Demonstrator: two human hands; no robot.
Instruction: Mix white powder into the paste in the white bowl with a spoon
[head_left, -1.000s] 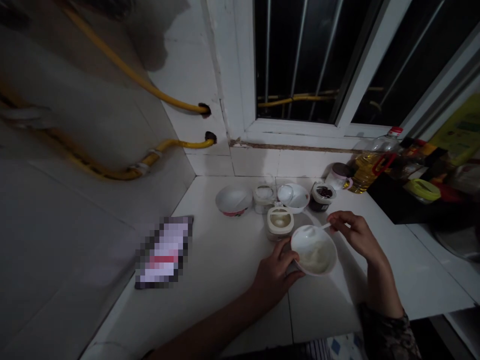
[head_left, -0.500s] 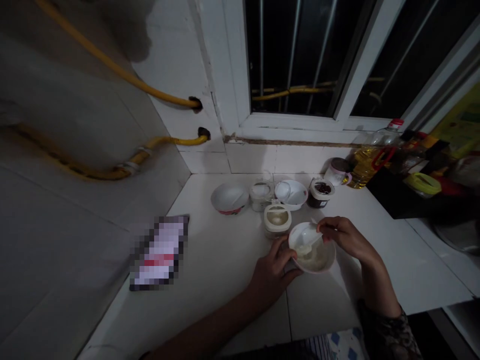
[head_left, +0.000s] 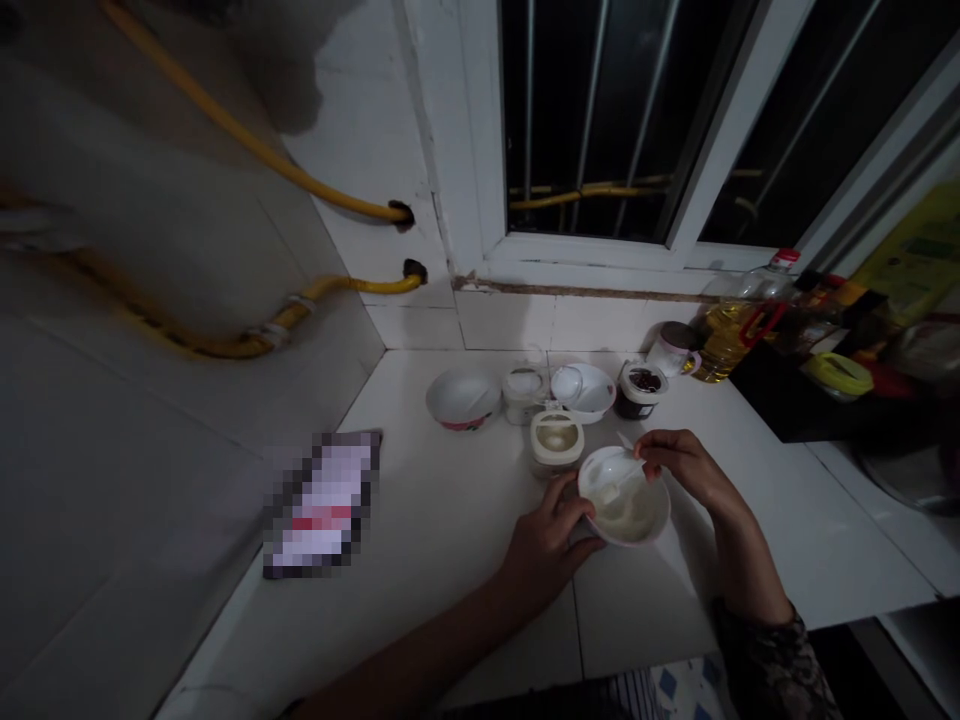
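Note:
My left hand (head_left: 551,530) grips the left rim of a white bowl (head_left: 651,525), with the thumb low on its side and fingers at the edge. The bowl is tilted and holds a pale, whitish mixture (head_left: 626,512). Between the fingertips of my right hand (head_left: 686,468) is the handle of a white spoon (head_left: 613,490), its head down in the bowl. Just behind the bowl stands a square jar with a cream rim (head_left: 556,438), pale contents inside.
Farther back are a wide white bowl (head_left: 463,398), a clear jar (head_left: 523,392), another white bowl (head_left: 596,392), a jar of dark red contents (head_left: 642,388) and a mug (head_left: 673,348). An oil bottle (head_left: 724,335) stands right. A blurred-out flat object (head_left: 322,505) lies left.
The spoon has shifted slightly within the bowl as my right hand moved a little. My left hand keeps its hold on the rim. The view has tilted slightly.

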